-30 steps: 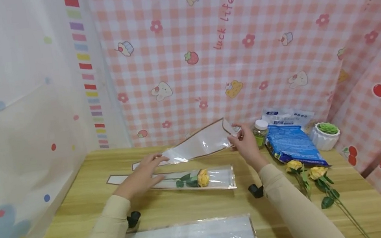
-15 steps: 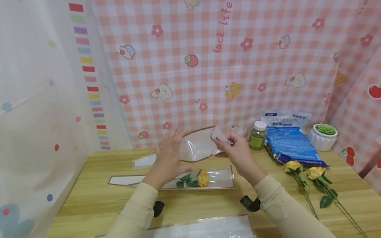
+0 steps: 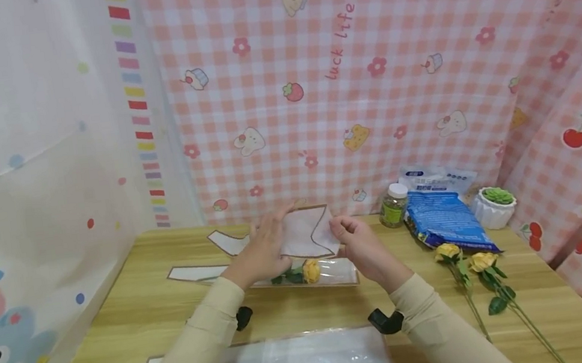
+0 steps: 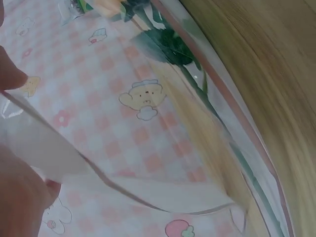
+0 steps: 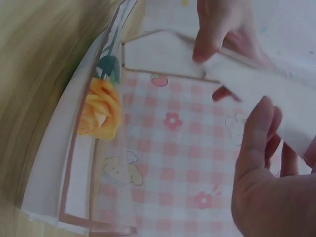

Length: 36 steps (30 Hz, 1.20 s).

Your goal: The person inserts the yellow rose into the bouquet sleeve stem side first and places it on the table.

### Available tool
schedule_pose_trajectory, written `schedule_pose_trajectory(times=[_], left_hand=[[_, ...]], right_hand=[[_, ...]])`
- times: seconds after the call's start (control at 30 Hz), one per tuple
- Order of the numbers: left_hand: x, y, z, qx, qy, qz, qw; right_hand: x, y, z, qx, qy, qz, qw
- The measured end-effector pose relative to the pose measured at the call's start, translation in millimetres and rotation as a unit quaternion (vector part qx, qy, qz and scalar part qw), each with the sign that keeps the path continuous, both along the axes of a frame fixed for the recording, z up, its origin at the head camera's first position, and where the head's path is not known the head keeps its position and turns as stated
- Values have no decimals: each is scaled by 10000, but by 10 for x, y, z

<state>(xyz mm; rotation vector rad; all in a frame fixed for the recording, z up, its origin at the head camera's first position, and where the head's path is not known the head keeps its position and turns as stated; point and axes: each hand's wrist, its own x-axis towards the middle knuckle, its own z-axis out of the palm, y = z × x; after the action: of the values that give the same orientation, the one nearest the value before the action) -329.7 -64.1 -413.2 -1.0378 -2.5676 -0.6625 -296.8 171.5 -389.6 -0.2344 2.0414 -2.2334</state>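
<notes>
A clear flower sleeve (image 3: 303, 234) with a brown border is held raised and bent near the back of the table. My left hand (image 3: 261, 247) grips it across the middle, fingers behind and thumb in front. At its wide right end, my right hand (image 3: 363, 248) pinches the edge by the notched opening. The narrow tail (image 3: 226, 242) sticks out to the left. Just below lies a second sleeve (image 3: 343, 273) with a yellow rose (image 3: 311, 271) inside. In the right wrist view both hands hold the sleeve (image 5: 281, 98); the rose (image 5: 100, 109) shows at left.
Another flat sleeve (image 3: 313, 360) lies at the front. Two yellow roses (image 3: 483, 261) with long stems lie at right. Behind them are a blue packet (image 3: 448, 219), a lidded jar (image 3: 394, 206) and a potted succulent (image 3: 496, 208). A checked cloth (image 3: 271, 111) hangs behind the table.
My left hand has moved right from the narrow end to the sleeve's middle and now grips it. My right hand has come left and slightly down. The sleeve has bent, its tail lifting.
</notes>
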Motion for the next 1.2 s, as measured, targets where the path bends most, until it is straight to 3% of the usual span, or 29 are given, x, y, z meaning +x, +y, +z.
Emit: schedule_pose_trajectory(times=[0.07,0.17,0.23,0.33,0.4,0.47,0.53,0.63,0.73,0.8,0.87,0.97,1.1,1.2], left_hand=[[8,-14,-9,-30,-83,-60,9999],[31,-27,-7,-55,-109,-93,9999],[37,-30,-7,-51,-20,-97,9999],[39,-32,4,-106,275,-44,9996],[36,-33,15,-182,492,9,9986],[39,-34,31,-213,646,33,9977],[43,-30,41,-242,746,25,9969],[45,-12,45,-347,916,-57,9952],[45,3,40,-639,1122,-86,9916],[39,2,34,-849,1250,-52,9885],[33,-22,26,-985,1321,47,9863],[21,-91,20,-986,1290,242,9864],[-6,-224,18,-1023,1086,487,9876],[-40,-326,14,-1144,893,631,9874]], right_hand=[[3,18,-17,140,201,-253,9994],[45,20,-31,549,1061,-668,9906],[74,3,-43,786,1921,-924,9738],[135,-22,-29,1220,2924,-1243,9403],[143,-2,-38,1496,3307,-1327,9223],[142,43,-39,1851,3339,-1223,9161],[100,115,-67,2282,3210,-898,9148],[83,188,-64,2788,2631,-153,9235],[78,204,-61,2746,1833,311,9434],[75,193,-61,2558,1453,264,9554],[64,179,-65,2390,1345,132,9616],[51,179,-58,2394,1422,83,9604],[40,242,-34,2253,1413,447,9629],[33,320,-24,1955,1155,710,9713]])
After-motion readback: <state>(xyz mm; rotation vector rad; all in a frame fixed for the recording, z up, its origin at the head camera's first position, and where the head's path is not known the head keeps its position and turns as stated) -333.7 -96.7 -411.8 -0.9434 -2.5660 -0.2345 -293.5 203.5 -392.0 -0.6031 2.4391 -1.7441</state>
